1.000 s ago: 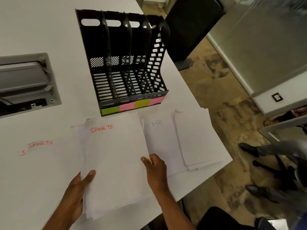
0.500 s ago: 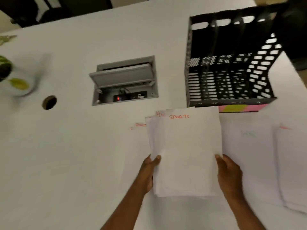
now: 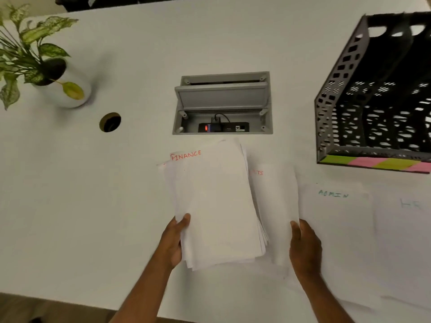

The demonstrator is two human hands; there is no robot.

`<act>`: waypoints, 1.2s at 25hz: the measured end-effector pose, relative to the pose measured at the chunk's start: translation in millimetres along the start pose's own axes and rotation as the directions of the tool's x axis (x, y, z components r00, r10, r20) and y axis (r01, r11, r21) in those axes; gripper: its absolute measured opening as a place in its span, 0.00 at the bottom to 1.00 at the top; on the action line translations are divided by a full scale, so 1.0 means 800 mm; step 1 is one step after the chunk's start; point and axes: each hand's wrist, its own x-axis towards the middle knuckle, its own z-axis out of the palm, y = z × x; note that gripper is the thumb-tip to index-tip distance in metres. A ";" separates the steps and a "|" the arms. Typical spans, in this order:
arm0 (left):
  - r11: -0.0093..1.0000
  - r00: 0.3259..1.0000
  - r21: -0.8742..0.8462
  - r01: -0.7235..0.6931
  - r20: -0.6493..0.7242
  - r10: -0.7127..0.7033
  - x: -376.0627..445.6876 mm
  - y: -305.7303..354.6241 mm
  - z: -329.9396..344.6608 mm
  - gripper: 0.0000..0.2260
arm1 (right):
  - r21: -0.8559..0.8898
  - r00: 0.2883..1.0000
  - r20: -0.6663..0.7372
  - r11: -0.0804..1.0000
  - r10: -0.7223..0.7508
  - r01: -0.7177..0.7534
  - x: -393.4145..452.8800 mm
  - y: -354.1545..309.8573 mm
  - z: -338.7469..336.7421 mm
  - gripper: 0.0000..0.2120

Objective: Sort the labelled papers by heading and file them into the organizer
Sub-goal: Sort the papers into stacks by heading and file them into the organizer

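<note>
Half a second ago the SPORTS sheet topped the stack; now the right hand [image 3: 305, 248] is pinching that single white sheet [image 3: 275, 206] and drawing it aside, uncovering a FINANCE heading. Gripping the thick white paper stack [image 3: 214, 206] by its lower-left edge, the left hand [image 3: 173, 241] is holding it just above the white table [image 3: 93, 206]. Well to the right, the black perforated plastic organizer [image 3: 338, 108] is standing near the flat ADMIN sheet [image 3: 335, 217].

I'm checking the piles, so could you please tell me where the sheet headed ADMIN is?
In the head view, the ADMIN sheet lies flat on the table, right of the right hand and just below the organizer.
</note>
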 end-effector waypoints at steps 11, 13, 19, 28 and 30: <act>0.999 0.995 0.042 -0.023 0.102 0.019 0.020 0.043 -0.055 0.21 | -0.146 1.000 0.008 0.989 0.004 -0.003 -0.037 -0.025 0.039 0.16; 0.999 0.993 0.035 -0.032 0.112 0.028 0.023 0.041 -0.049 0.19 | -0.143 1.000 0.015 0.989 0.021 -0.018 -0.035 -0.024 0.035 0.22; 1.000 0.988 0.012 -0.013 0.155 0.011 0.022 0.045 0.006 0.16 | -0.187 0.992 0.115 0.982 0.050 -0.028 -0.028 -0.020 0.020 0.39; 0.945 0.939 0.321 -0.060 0.340 -0.055 0.012 -0.007 0.180 0.15 | 0.647 0.869 0.315 0.584 0.382 -0.491 0.032 0.011 -0.100 0.18; 0.947 0.953 0.318 -0.047 0.299 -0.054 0.008 -0.050 0.217 0.16 | 0.615 0.830 0.424 0.558 0.361 -0.557 0.042 0.033 -0.145 0.26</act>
